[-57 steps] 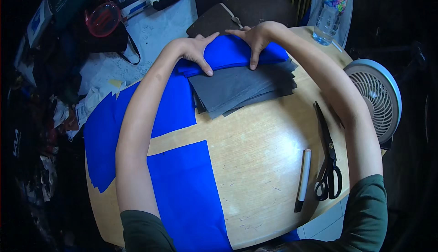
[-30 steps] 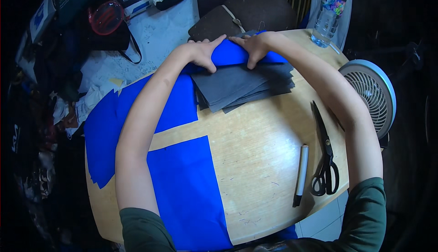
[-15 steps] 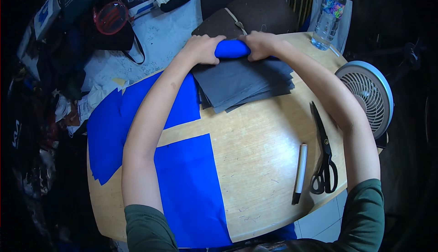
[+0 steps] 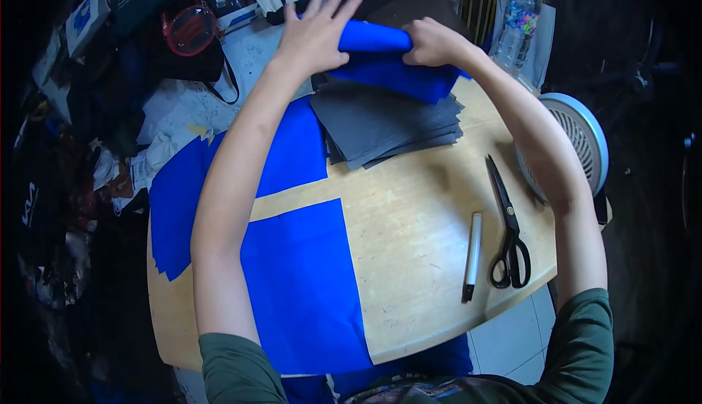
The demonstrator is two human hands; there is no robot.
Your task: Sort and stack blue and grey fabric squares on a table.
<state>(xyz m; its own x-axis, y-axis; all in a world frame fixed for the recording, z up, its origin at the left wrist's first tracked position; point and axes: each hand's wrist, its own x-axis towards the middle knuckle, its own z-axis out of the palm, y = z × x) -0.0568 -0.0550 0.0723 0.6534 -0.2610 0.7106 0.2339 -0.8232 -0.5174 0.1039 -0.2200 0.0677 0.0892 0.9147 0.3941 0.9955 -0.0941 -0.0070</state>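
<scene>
A partly rolled piece of blue fabric [image 4: 374, 37] is raised above the far edge of the table, with a loose flap hanging below the roll. My right hand [image 4: 433, 41] grips the roll's right end in a closed fist. At its left end is my left hand [image 4: 314, 37], fingers spread and the thumb beside the fabric. Beneath the flap lies a stack of dark grey fabric sheets [image 4: 387, 126]. A flat blue fabric rectangle [image 4: 303, 287] rests near the front, and more blue sheets [image 4: 292, 152] lie to the left, partly hidden by my left forearm.
Black scissors [image 4: 510, 236] and a white capped marker [image 4: 472, 258] lie on the wooden table [image 4: 417, 258] at right. Behind them are a small round fan [image 4: 581, 141] and a water bottle [image 4: 521, 27]. Bags and clutter, including a red-rimmed object [image 4: 191, 29], fill the far left.
Both hands have lifted the blue roll upward, and a flap now hangs from it over the grey stack. My left hand's fingers have spread from their grip. The view has shifted slightly.
</scene>
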